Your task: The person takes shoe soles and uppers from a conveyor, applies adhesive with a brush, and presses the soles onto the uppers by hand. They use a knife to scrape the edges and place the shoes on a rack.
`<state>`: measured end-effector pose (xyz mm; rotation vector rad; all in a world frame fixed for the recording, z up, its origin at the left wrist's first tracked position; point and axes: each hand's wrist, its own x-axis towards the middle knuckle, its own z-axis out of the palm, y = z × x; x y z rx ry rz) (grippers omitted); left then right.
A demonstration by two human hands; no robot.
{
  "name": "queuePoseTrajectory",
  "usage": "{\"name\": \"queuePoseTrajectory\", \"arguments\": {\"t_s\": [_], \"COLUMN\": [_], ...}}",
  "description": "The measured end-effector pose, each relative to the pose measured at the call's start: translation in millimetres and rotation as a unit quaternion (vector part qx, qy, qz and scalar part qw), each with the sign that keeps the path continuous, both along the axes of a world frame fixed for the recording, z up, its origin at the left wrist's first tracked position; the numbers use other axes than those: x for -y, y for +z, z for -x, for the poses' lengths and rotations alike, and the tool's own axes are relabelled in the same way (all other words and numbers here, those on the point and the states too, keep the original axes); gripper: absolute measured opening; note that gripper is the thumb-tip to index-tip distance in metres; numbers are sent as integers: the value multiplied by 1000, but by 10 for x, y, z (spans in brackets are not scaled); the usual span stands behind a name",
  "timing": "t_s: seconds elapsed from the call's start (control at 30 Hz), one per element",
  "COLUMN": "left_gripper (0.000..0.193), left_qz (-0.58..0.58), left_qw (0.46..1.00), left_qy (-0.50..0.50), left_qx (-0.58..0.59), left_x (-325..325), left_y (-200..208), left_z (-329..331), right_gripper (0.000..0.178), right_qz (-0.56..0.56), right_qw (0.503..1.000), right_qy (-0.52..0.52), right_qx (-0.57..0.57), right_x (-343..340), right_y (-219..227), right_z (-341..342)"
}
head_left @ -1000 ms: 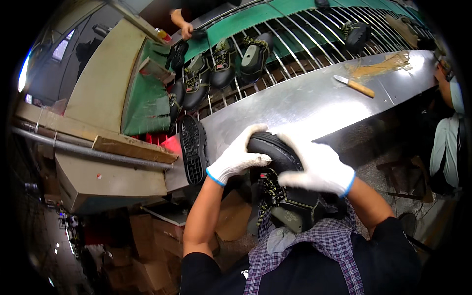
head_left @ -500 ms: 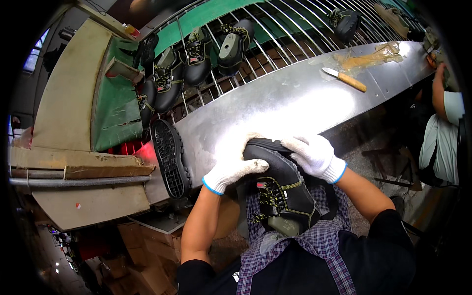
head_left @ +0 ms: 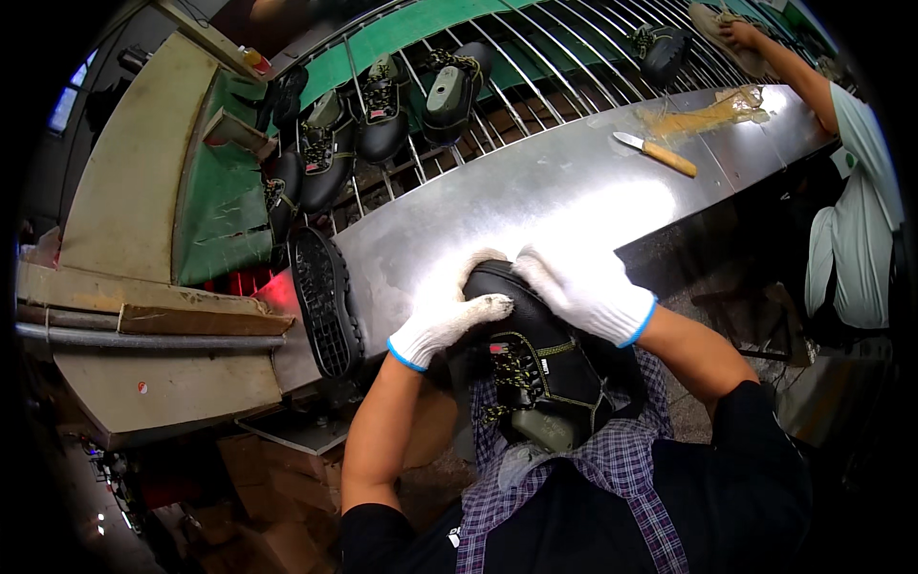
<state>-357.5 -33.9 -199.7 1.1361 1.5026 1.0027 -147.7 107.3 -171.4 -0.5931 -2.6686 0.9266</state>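
Note:
A black work shoe (head_left: 564, 373) with yellow-green laces and stitching lies tilted in front of my body, toe pointing away from me. A grey-green last (head_left: 543, 430) fills its opening. My left hand (head_left: 442, 320), in a white knit glove, is closed round the left of the toe, thumb on top. My right hand (head_left: 588, 295), gloved too, grips the toe's right side; its fingers curl at the black rim there, and their tips are partly hidden. Left of the shoe, a loose black outsole (head_left: 323, 301) with a gridded inside rests at the metal bench's end.
A wooden-handled knife (head_left: 656, 155) lies on the metal bench (head_left: 430, 225). Several black shoes (head_left: 382, 120) stand on the barred rack beyond. At far right, another person's arm (head_left: 798, 77) reaches to a beige shoe (head_left: 722, 38). A worn board (head_left: 143, 163) stands at left.
My right hand has moved left and farther over the toe. The black rim showing there is more covered. The other person's arm has stretched out to the beige shoe.

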Motion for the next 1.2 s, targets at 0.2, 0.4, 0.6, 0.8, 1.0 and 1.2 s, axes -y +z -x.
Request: {"name": "queuePoseTrajectory", "arguments": {"t_s": [0.2,0.4,0.6,0.8,1.0,1.2], "left_gripper": [61,25,30,35,39,38], "left_qz": [-69,-120,-159,-149,-145,-137], "left_qw": [981,926,905,878,887,895], "left_qy": [-47,-50,30,64,84,97], "left_qx": [-178,-355,-394,-450,-430,-413], "left_x": [-23,-376,-442,-410,-410,-424], "left_y": [154,354,249,201,200,193], "left_z": [25,-421,-535,-517,-554,-574], "right_gripper": [64,88,38,48,75,73], "right_qz": [215,66,64,61,28,-32], "right_qw": [973,993,994,995,987,993], "right_qy": [-61,-71,-54,16,65,111], "right_qx": [57,-65,-75,82,144,24], "right_x": [182,584,-67,224,270,342], "right_y": [43,-295,-801,32,292,155], "right_z": [-604,-767,-527,-647,-841,-951]}}
